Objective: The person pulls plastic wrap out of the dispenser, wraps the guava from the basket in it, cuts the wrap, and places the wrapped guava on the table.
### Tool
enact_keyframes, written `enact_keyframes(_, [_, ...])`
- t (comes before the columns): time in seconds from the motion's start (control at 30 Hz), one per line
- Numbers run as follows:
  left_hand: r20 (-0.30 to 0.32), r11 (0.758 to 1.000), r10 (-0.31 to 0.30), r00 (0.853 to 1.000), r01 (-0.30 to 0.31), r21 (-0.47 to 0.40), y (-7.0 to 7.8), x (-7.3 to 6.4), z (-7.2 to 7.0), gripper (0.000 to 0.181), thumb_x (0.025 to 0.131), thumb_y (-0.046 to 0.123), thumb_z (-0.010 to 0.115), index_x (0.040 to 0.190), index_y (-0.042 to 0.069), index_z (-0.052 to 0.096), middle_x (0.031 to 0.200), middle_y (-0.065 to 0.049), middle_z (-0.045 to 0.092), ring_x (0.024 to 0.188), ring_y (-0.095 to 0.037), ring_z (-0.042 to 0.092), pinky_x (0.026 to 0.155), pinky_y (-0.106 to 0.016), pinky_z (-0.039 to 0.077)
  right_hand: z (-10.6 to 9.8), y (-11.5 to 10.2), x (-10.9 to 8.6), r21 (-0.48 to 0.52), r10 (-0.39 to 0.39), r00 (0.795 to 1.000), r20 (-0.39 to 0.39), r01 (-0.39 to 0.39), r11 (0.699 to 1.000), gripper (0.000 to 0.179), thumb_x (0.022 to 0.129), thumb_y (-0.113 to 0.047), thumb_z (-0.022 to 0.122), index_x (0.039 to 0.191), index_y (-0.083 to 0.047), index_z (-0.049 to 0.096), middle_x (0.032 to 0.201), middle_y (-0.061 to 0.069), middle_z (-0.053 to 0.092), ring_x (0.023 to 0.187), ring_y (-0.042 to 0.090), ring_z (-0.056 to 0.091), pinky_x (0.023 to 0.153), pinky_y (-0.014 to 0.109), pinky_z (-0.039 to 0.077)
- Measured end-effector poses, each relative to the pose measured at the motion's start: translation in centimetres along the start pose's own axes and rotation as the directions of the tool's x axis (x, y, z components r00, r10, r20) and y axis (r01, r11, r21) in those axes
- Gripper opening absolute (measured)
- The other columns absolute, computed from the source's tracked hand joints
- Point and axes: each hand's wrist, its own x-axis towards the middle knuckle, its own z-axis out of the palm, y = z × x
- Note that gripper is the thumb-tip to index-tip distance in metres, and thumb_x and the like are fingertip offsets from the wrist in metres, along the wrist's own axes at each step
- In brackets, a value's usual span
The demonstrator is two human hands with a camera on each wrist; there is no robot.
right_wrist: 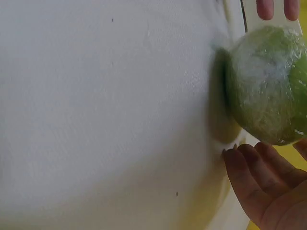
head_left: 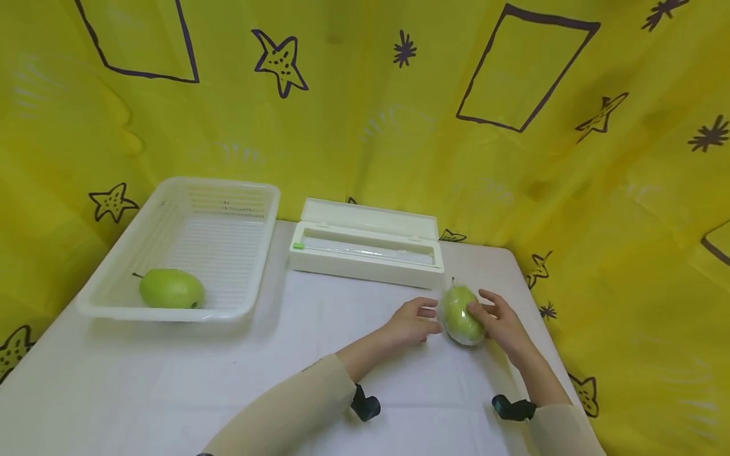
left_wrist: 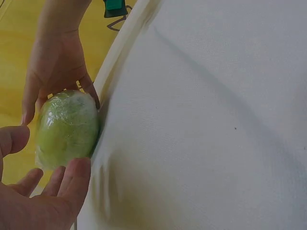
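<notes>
My left hand (head_left: 409, 323) and right hand (head_left: 503, 324), both loosely open and gripping nothing, flank the wrapped pear (head_left: 459, 315), probably to steady it.

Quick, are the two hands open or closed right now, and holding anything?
Left hand: open, beside the wrapped green fruit, not gripping it.
Right hand: open, at the fruit's other side; whether it touches, I can't tell.

Sleeves (head_left: 285, 408) cropped; underside of pear (head_left: 461, 313) hidden
</notes>
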Motion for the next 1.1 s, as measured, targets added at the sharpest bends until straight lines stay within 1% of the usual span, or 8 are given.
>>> enact_keyframes(0.33, [0.023, 0.993, 0.084, 0.996, -0.085, 0.076, 0.4, -1.0, -2.5, 0.049, 0.092, 0.014, 0.069, 0.137, 0.007, 0.054, 0.134, -0.018, 0.060, 0.104, -0.020, 0.066, 0.079, -0.032, 0.057, 0.2, -1.2, -0.4, -0.066, 0.022, 1.000, -0.004, -0.023, 0.998, 0.100, 0.091, -0.065, 0.058, 0.160, -0.012, 0.009, 0.158, 0.031, 0.023, 0.141, 0.052, 0.028, 0.110, 0.064, 0.033])
enact_keyframes(0.47, [0.029, 0.950, 0.206, 0.978, -0.208, 0.231, 2.0, -1.4, -5.3, 0.045, 0.094, 0.018, 0.067, 0.137, 0.011, 0.055, 0.130, -0.015, 0.063, 0.109, -0.026, 0.066, 0.084, -0.034, 0.057, -0.1, -2.1, 0.0, -0.141, -0.046, 0.997, -0.054, 0.038, 0.989, 0.096, 0.092, -0.064, 0.057, 0.160, -0.012, 0.012, 0.158, 0.030, 0.023, 0.143, 0.053, 0.025, 0.110, 0.068, 0.030])
enact_keyframes(0.57, [0.024, 0.831, 0.348, 0.937, -0.320, 0.455, 3.3, -1.5, -7.9, 0.042, 0.094, 0.018, 0.066, 0.135, 0.011, 0.057, 0.124, -0.012, 0.066, 0.108, -0.027, 0.067, 0.087, -0.036, 0.056, 0.2, -3.4, 0.9, -0.276, -0.184, 0.972, -0.143, 0.140, 0.951, 0.085, 0.094, -0.054, 0.062, 0.156, -0.008, 0.027, 0.155, 0.029, 0.031, 0.142, 0.051, 0.026, 0.112, 0.068, 0.025])
enact_keyframes(0.63, [0.008, 0.696, 0.443, 0.896, -0.349, 0.627, 4.3, -1.4, -9.9, 0.039, 0.095, 0.018, 0.066, 0.132, 0.011, 0.059, 0.122, -0.010, 0.068, 0.109, -0.026, 0.066, 0.090, -0.038, 0.054, 0.7, -4.9, 1.6, -0.364, -0.300, 0.935, -0.189, 0.217, 0.906, 0.072, 0.094, -0.043, 0.067, 0.150, -0.006, 0.041, 0.151, 0.027, 0.039, 0.140, 0.049, 0.031, 0.112, 0.066, 0.024])
enact_keyframes(0.73, [-0.019, 0.495, 0.543, 0.840, -0.301, 0.815, 5.6, -1.6, -13.0, 0.031, 0.094, 0.022, 0.069, 0.124, 0.013, 0.065, 0.115, -0.007, 0.069, 0.105, -0.026, 0.066, 0.085, -0.040, 0.055, 2.2, -7.4, 2.5, -0.448, -0.426, 0.894, -0.139, 0.327, 0.832, 0.060, 0.091, -0.033, 0.073, 0.142, -0.009, 0.053, 0.146, 0.021, 0.049, 0.138, 0.044, 0.036, 0.114, 0.062, 0.023])
enact_keyframes(0.8, [-0.033, 0.407, 0.568, 0.822, -0.246, 0.880, 5.9, -1.8, -14.9, 0.026, 0.093, 0.025, 0.071, 0.116, 0.014, 0.069, 0.111, -0.006, 0.070, 0.101, -0.026, 0.066, 0.080, -0.041, 0.056, 3.4, -8.7, 3.0, -0.484, -0.479, 0.876, -0.060, 0.394, 0.782, 0.054, 0.089, -0.031, 0.075, 0.136, -0.010, 0.059, 0.142, 0.018, 0.055, 0.134, 0.042, 0.042, 0.113, 0.060, 0.029])
enact_keyframes(0.93, [-0.051, 0.346, 0.518, 0.854, -0.155, 0.925, 5.4, -2.4, -17.4, 0.021, 0.090, 0.023, 0.075, 0.108, 0.013, 0.072, 0.107, -0.006, 0.071, 0.099, -0.028, 0.066, 0.080, -0.041, 0.056, 5.3, -9.9, 4.1, -0.505, -0.517, 0.856, 0.010, 0.451, 0.736, 0.040, 0.088, -0.026, 0.076, 0.123, -0.009, 0.068, 0.128, 0.018, 0.062, 0.121, 0.041, 0.052, 0.105, 0.055, 0.040])
enact_keyframes(1.1, [-0.030, 0.313, 0.491, 0.870, -0.145, 0.939, 4.4, -2.6, -18.4, 0.019, 0.088, 0.014, 0.075, 0.107, 0.010, 0.072, 0.108, -0.008, 0.069, 0.102, -0.030, 0.063, 0.086, -0.041, 0.054, 5.7, -10.0, 5.2, -0.484, -0.526, 0.847, -0.083, 0.427, 0.764, 0.023, 0.091, -0.012, 0.071, 0.112, -0.004, 0.072, 0.113, 0.021, 0.064, 0.111, 0.042, 0.056, 0.095, 0.055, 0.045])
